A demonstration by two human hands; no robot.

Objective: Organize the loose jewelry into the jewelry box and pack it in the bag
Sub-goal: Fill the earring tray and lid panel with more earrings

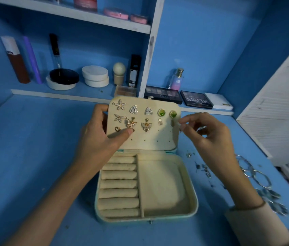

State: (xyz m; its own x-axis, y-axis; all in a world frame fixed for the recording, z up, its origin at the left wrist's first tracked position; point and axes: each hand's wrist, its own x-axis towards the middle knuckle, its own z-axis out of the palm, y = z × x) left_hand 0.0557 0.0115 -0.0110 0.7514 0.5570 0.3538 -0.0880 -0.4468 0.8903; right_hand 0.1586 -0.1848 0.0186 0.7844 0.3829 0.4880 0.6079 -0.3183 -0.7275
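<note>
- Jewelry box [190, 197] open on blue table [33, 157], centre of frame.
- Lid [150, 139] upright, rows of earrings [133, 109] pinned on it.
- Left hand [96, 137] grips lid's left edge, thumb on front.
- Right hand [209, 132] at lid's right edge, fingertips pinched together; cannot tell if holding anything.
- Bangles [257, 176] and small loose pieces [205, 169] on table, right of frame.
</note>
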